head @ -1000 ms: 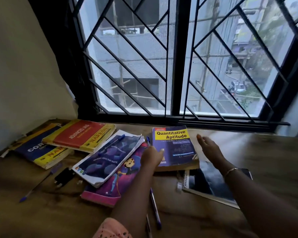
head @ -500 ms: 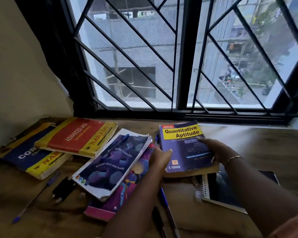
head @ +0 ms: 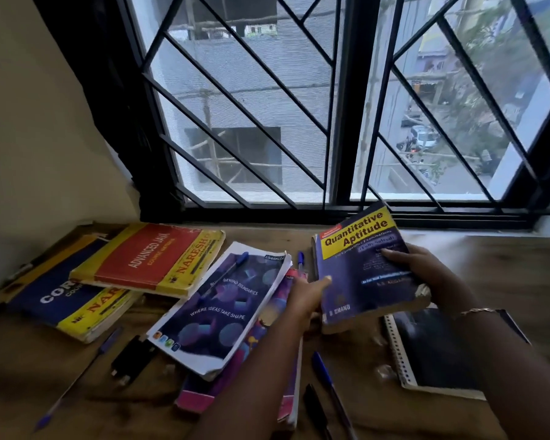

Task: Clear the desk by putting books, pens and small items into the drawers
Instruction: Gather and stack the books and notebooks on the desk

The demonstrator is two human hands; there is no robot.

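Right, I have the right hand [head: 426,276] gripping the right edge of the thick blue and yellow paperback book titled Quantitative Aptitude [head: 359,271], thumb laid across the cover. The left hand [head: 304,295] holds the same book's left edge, thumb on top. From here I read the book as clear of the brown wooden surface [head: 505,271] and tilted, its far end up in front of the black window frame [head: 340,122].

Below the book's near right corner and the right wrist, a black spiral-bound notebook [head: 432,354] lies flat. Just left of the left hand, a purple-covered notebook [head: 223,306] carries a blue capped pen [head: 232,267] and rests askew on a pink book [head: 197,403].

Farther left, a red and yellow Advanced Java book [head: 150,258] overlaps a blue and yellow book [head: 54,300]. Between the forearms, near me, a blue pen [head: 327,376] and a black pen [head: 316,411] lie side by side. A small black gadget [head: 131,355], which I cannot make out, sits by the purple notebook's near corner, with another blue pen [head: 77,382] to its left.
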